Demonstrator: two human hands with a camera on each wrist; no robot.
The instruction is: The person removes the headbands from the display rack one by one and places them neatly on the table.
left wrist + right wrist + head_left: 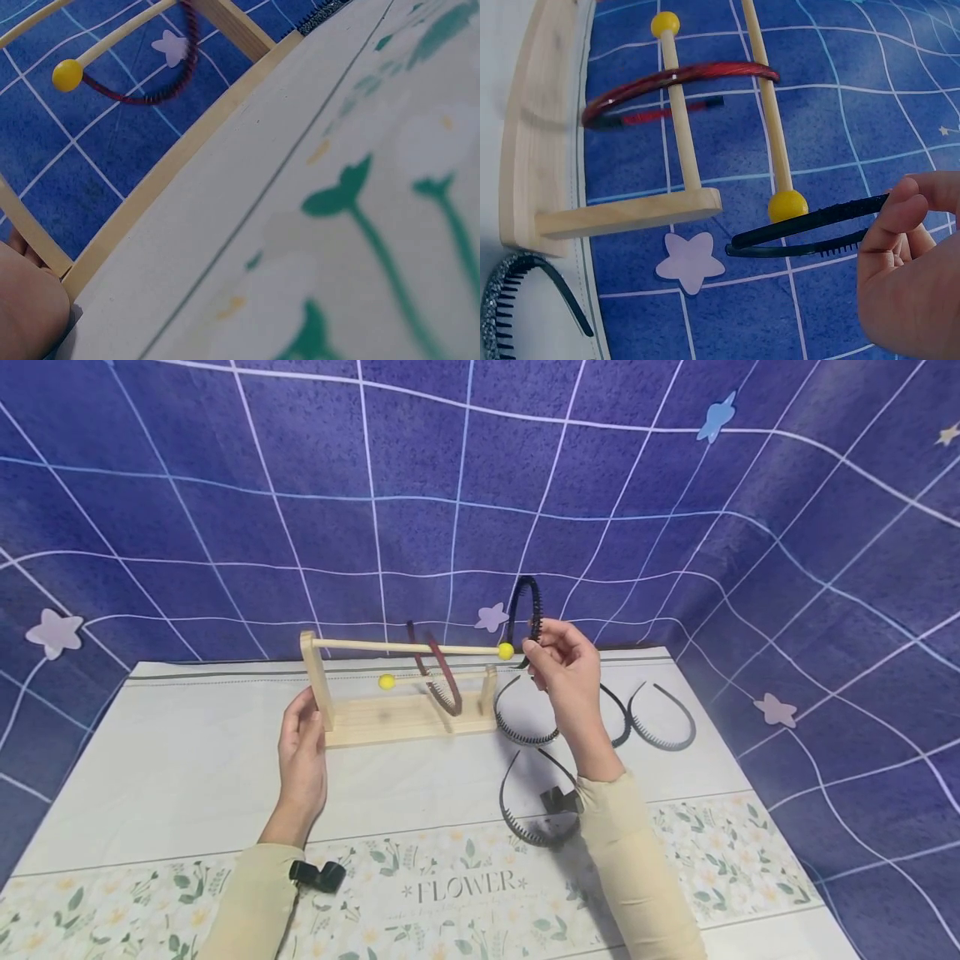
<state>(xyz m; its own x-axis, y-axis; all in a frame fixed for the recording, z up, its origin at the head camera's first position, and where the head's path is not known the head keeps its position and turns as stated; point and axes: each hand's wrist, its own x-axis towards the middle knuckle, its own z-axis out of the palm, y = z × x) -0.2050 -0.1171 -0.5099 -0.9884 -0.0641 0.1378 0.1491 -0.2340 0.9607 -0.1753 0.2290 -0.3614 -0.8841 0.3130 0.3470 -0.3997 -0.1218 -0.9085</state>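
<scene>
My left hand (302, 747) grips the left post of a wooden rack (390, 720), thumb in front and fingers behind. The rack has two level rods, each tipped with a yellow ball. A dark red headband (682, 73) hangs across the upper rod (375, 646), its lower part beside the lower rod. My right hand (566, 672) pinches a black toothed headband (537, 602) between thumb and fingers. That headband stands upright just beyond the upper rod's yellow ball (506, 652); in the right wrist view its ends (739, 244) overlap the ball's lower edge.
Several dark toothed headbands lie right of the rack, among them a grey one (663, 743) at far right and a black one (525, 837) nearer me. A white, flower-printed cloth (187, 777) covers the table. Behind it rises a blue gridded backdrop (420, 535) with stars.
</scene>
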